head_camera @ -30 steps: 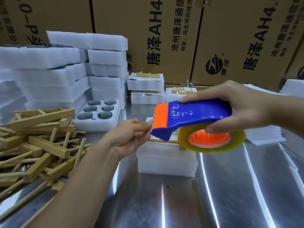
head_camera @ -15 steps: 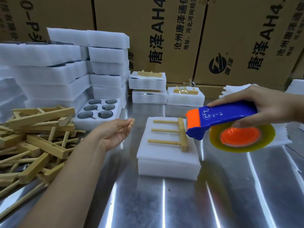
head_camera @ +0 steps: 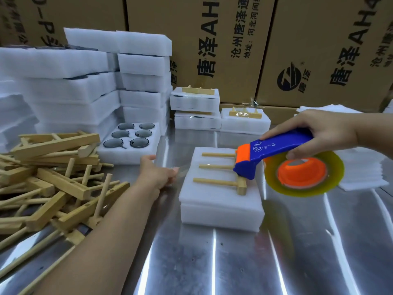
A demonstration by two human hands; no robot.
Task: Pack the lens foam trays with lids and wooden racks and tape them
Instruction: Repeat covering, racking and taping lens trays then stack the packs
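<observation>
While a second ago the left hand (head_camera: 157, 175) was up at the nose of the dispenser (head_camera: 274, 152), the head view now has it low at the left edge of the pack (head_camera: 219, 201), just above the counter (head_camera: 234, 262). Its grip seems to be pinching the end of the tape (head_camera: 181, 167) (a faint glossy strip runs from the fingertips toward the foam). The right hand (head_camera: 319, 133) has its grip wrapped round the dispenser's blue handle. The orange nose has come down onto the rack (head_camera: 221, 182), which lies flat on the pack's lid near the middle of the counter.

So the hands have drawn apart and dropped, and a length of tape looks to be paid out across the top, over the rack's pegs. I judge the taping of this pack just begun; I can see nothing stuck down yet. Next the left end wants pressing onto the side wall, then the dispenser carrying over the right edge.

Behind, taped packs (head_camera: 244, 124) stand finished. On the left, a tray (head_camera: 153, 156) of lenses lies open beside a heap of loose racks (head_camera: 53, 184).
</observation>
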